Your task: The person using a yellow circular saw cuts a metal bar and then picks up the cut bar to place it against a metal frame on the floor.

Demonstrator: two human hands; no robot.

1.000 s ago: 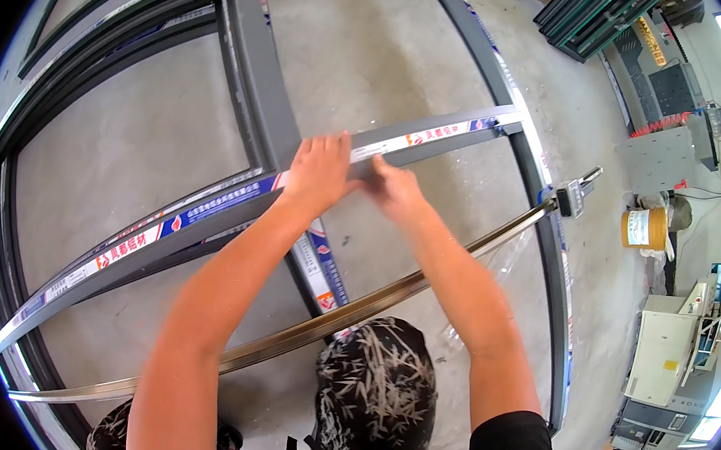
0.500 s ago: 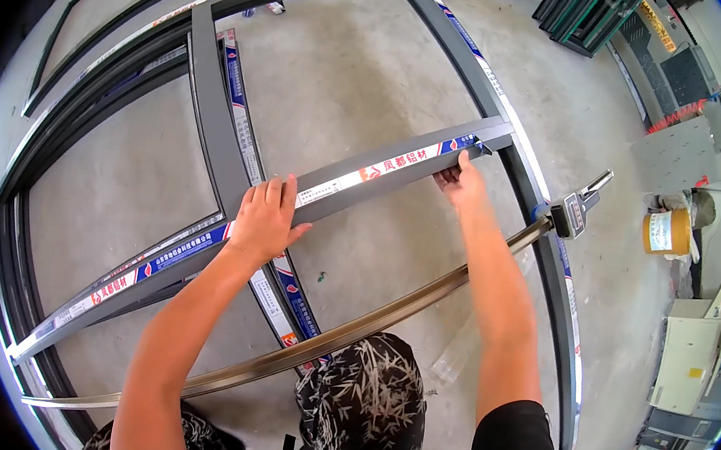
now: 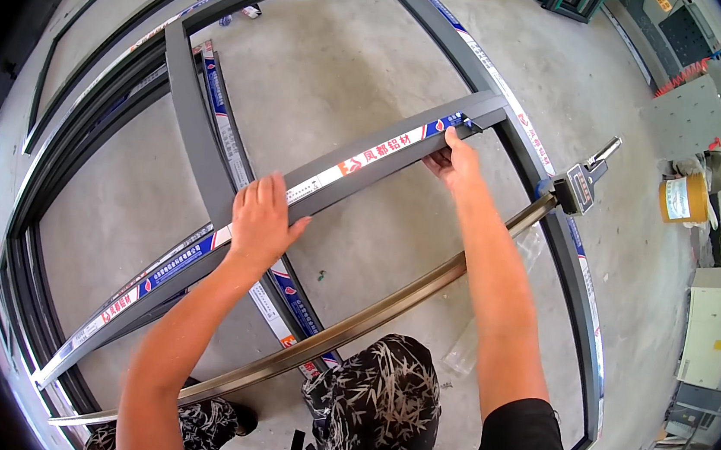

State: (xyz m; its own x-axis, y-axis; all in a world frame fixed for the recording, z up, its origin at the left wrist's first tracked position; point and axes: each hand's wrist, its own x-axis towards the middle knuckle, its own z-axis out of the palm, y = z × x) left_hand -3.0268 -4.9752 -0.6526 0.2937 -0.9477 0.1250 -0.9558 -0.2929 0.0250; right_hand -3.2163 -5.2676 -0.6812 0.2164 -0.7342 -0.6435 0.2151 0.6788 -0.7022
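Note:
A grey aluminium frame bar [image 3: 356, 185] with a printed protective film strip [image 3: 340, 171] runs across a large window-like frame [image 3: 441, 37]. On this bar, near its joint with a grey upright [image 3: 192, 122], rests my left hand [image 3: 261, 220], its fingers laid over the film and its thumb apart. My right hand [image 3: 453, 160] grips the bar close to its right end, thumb on top and fingers curled at the near edge. Beside that thumb, the blue end of the film looks lifted. A long bar clamp [image 3: 369, 317] spans the frame nearer me, its head [image 3: 576, 189] at the right side rail.
Several more dark frames [image 3: 41, 203] lie stacked at the left. Beneath the bar, a second film-covered profile [image 3: 226, 130] crosses. To the right stand an orange bucket [image 3: 682, 200] and a pale machine [image 3: 715, 324]. Clear plastic [image 3: 463, 348] lies on the concrete floor.
The view has shifted, so the frame appears a little further left and up. My left hand has slid slightly rightward along the bar; my right hand keeps its place near the end.

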